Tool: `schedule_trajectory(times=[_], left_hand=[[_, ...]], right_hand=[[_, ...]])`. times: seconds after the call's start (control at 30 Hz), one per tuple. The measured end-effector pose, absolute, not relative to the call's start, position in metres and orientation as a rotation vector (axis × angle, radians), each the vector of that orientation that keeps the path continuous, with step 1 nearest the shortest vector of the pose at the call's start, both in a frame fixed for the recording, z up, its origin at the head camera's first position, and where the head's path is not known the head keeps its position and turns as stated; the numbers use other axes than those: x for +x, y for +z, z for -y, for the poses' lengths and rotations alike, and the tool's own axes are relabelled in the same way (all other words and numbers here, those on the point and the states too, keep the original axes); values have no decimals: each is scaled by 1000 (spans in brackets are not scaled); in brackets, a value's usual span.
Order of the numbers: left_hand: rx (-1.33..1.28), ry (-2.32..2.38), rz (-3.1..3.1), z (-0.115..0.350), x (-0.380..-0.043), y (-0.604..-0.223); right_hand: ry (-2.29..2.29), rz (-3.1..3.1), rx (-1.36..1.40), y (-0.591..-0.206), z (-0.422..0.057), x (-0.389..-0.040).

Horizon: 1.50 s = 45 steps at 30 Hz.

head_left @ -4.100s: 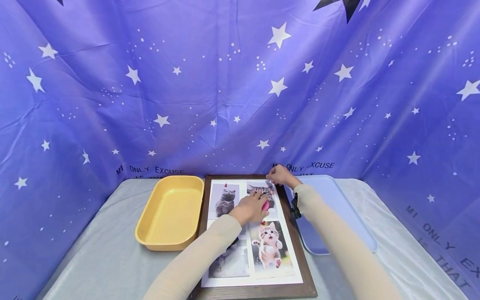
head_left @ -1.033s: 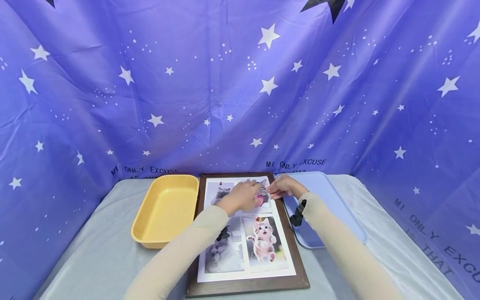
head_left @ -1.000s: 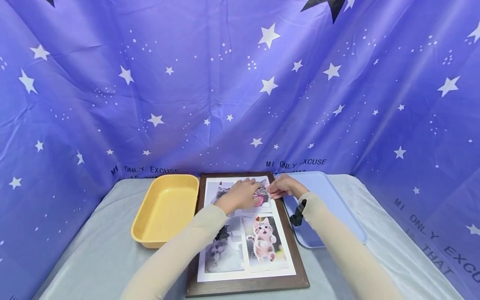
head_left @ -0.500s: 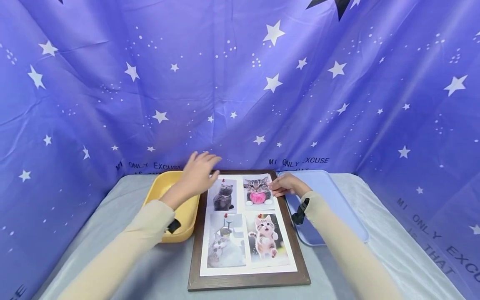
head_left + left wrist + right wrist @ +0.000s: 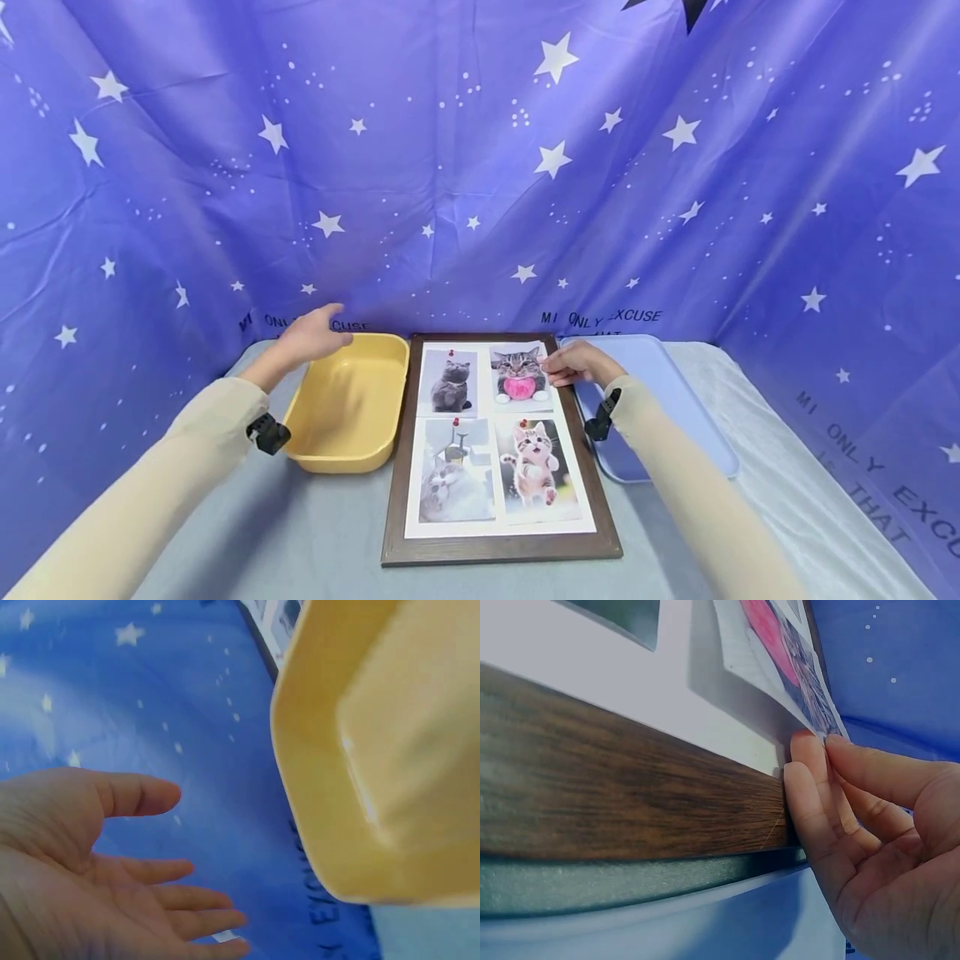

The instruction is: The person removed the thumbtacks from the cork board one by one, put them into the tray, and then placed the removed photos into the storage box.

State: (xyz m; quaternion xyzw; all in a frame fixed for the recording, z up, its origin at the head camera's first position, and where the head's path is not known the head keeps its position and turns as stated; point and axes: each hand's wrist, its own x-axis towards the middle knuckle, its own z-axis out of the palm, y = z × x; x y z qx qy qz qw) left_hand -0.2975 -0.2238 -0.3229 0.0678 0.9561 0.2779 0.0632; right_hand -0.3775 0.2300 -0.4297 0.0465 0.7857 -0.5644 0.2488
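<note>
In the head view, my right hand (image 5: pixel 583 364) pinches the right edge of a photo of a tabby cat with a pink ball (image 5: pixel 519 385), at the board's upper right. The right wrist view shows thumb and fingertips on that photo (image 5: pixel 763 645), its edge lifted off the white sheet. My left hand (image 5: pixel 306 337) hovers over the far left corner of a yellow tray (image 5: pixel 288 442), holding nothing. Its fingers are spread in the left wrist view, beside the tray (image 5: pixel 315 855). The photos lie on a brown-framed board (image 5: pixel 502 550).
Red pushpins top the grey cat photo (image 5: pixel 450 387), the photo of a pale cat (image 5: pixel 456 475) and the kitten photo (image 5: pixel 534 471). A pale blue tray (image 5: pixel 675 417) lies right of the board. A starry purple cloth (image 5: pixel 480 167) hangs behind the table.
My left hand has lifted off the tabby photo and swung left over the yellow tray. The right hand slid down from the photo's top corner earlier and still pinches its right edge.
</note>
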Motion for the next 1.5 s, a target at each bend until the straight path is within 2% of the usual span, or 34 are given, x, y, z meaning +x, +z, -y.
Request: schedule_trajectory(times=[0.27, 0.9, 1.17, 1.5], left_hand=[[-101, 1067, -2460, 259, -306, -331], [-361, 1120, -2430, 287, -320, -357], [-407, 1195, -2389, 292, -323, -370], [-295, 1270, -2274, 303, -327, -380]], right_hand=[[-1506, -2138, 92, -428, -229, -380], [-1537, -2100, 88, -432, -234, -382], [-1538, -2062, 66, -429, -240, -383], [-1607, -1964, 64, -431, -246, -382]])
